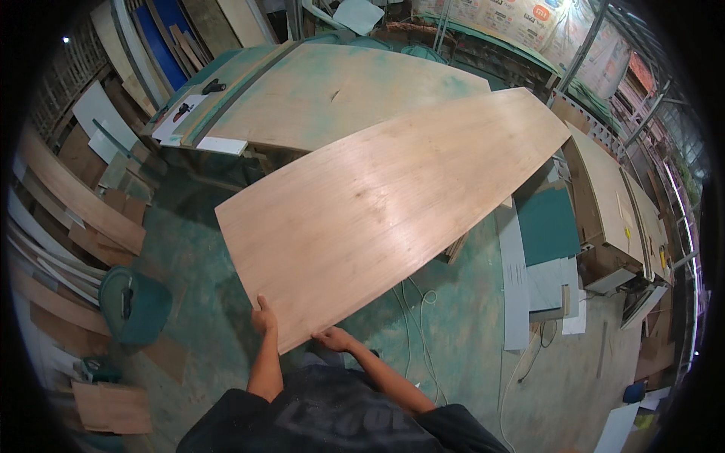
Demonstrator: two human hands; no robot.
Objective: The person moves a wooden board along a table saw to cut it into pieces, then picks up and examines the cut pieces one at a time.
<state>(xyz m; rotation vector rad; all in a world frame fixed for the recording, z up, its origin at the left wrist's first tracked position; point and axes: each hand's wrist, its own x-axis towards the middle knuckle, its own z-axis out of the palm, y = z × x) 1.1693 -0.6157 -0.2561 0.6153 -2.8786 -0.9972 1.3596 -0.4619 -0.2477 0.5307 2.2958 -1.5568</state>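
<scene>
A long light-brown plywood sheet [385, 208] stretches from just in front of me up to the far right, held off the floor. My left hand [263, 317] grips its near left corner, thumb on top. My right hand [333, 338] holds the near edge a little to the right, fingers curled under it. The sheet's far end passes over the edge of a large workbench [332, 90] with a worn wooden top.
Stacked boards and offcuts [68, 211] line the left side. A teal bucket-like container [136, 306] sits on the dusty green floor at left. Cabinets [604, 211] and panels [547, 226] stand at right. White cables [415, 317] lie on the floor.
</scene>
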